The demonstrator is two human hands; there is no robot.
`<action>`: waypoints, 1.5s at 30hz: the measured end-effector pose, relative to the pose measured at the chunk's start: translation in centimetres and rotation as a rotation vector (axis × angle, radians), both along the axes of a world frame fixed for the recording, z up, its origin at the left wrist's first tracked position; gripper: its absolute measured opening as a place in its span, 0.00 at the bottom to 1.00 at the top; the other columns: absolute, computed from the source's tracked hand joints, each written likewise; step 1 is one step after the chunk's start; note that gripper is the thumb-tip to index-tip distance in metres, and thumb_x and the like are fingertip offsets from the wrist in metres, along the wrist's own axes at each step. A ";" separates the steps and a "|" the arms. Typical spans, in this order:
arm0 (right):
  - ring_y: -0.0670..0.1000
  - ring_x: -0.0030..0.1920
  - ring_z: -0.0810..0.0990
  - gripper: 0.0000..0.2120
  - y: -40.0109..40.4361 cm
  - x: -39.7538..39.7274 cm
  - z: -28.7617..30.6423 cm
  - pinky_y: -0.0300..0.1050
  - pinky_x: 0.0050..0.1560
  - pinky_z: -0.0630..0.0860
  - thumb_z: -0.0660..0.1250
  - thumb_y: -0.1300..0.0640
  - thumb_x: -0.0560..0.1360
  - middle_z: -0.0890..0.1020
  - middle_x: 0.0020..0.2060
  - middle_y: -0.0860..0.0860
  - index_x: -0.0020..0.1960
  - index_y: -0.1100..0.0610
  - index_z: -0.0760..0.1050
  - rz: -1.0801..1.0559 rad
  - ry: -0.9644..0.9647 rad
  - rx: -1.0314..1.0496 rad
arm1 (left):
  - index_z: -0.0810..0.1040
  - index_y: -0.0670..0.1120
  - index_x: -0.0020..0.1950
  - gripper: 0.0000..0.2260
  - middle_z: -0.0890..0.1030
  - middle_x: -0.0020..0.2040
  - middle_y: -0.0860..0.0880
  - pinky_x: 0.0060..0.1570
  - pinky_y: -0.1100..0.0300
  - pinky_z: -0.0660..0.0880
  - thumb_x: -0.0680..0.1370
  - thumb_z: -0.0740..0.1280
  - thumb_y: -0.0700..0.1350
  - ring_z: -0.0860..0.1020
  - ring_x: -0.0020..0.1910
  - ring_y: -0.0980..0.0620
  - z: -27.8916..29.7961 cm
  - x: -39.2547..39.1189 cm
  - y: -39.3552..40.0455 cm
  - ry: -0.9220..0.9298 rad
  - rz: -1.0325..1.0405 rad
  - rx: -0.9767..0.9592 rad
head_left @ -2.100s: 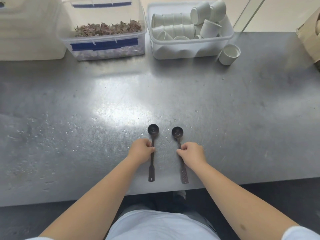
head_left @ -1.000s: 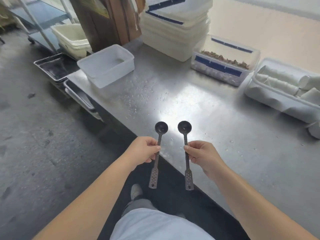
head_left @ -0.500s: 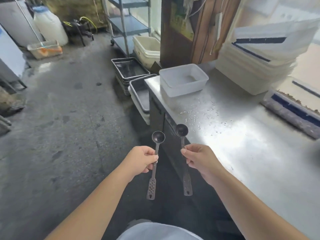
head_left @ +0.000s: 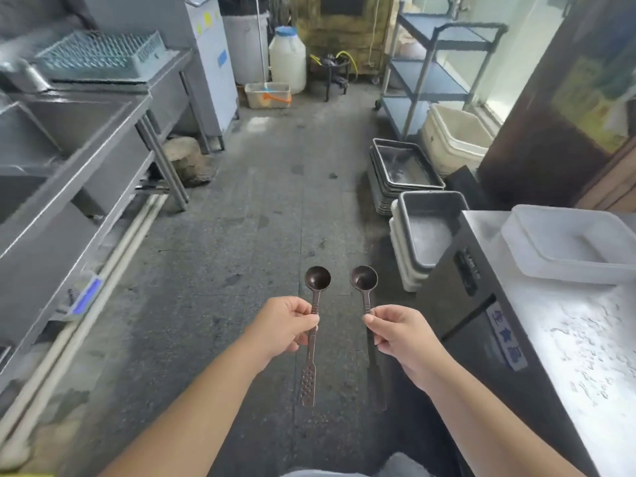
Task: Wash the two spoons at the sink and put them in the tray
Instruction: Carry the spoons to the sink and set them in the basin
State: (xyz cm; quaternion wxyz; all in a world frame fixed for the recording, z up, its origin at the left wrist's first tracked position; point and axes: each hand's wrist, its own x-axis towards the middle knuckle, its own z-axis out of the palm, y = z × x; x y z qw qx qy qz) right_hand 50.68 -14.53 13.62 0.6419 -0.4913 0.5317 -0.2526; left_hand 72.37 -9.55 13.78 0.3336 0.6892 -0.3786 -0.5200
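I hold two dark brown spoons upright over the grey floor, bowls pointing away from me. My left hand (head_left: pixel 284 326) pinches the left spoon (head_left: pixel 317 278) by the middle of its handle, whose perforated end hangs below my fist. My right hand (head_left: pixel 401 333) pinches the right spoon (head_left: pixel 363 279) the same way. A steel sink unit (head_left: pixel 74 132) runs along the left side. A white plastic tray (head_left: pixel 564 261) stands on the steel counter (head_left: pixel 581 356) at the right.
Stacked metal pans (head_left: pixel 402 168) and grey tubs (head_left: pixel 425 232) sit on the floor to the right of the aisle. A blue shelf trolley (head_left: pixel 430 70) and a white jug (head_left: pixel 287 60) stand at the far end. A dish rack (head_left: pixel 99 55) rests on the left unit.
The spoons were lifted off the counter, one in each hand. My view has swung left from the counter to the aisle, with the sink unit now in sight at left.
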 end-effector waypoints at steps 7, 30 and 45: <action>0.44 0.25 0.68 0.16 -8.0 12.1 -1.0 0.36 0.31 0.66 0.68 0.64 0.77 0.73 0.23 0.46 0.31 0.55 0.82 0.245 -0.064 0.055 | 0.79 0.45 0.43 0.01 0.82 0.32 0.54 0.25 0.64 0.70 0.75 0.70 0.41 0.76 0.25 0.59 -0.4 9.2 -2.8 0.010 0.260 0.000; 0.48 0.28 0.67 0.10 -29.5 57.0 -0.2 0.41 0.33 0.65 0.67 0.64 0.76 0.70 0.26 0.50 0.36 0.60 0.77 1.088 -0.050 0.025 | 0.81 0.41 0.47 0.03 0.84 0.36 0.51 0.24 0.65 0.69 0.76 0.69 0.39 0.79 0.28 0.57 0.8 40.6 -13.3 -0.008 1.080 -0.027; 0.48 0.31 0.69 0.09 -26.2 89.3 1.6 0.43 0.38 0.67 0.68 0.61 0.76 0.73 0.29 0.52 0.37 0.56 0.81 1.376 -0.039 0.084 | 0.82 0.48 0.44 0.02 0.85 0.37 0.51 0.27 0.63 0.71 0.75 0.70 0.42 0.81 0.31 0.56 1.2 67.1 -9.7 0.040 1.351 -0.022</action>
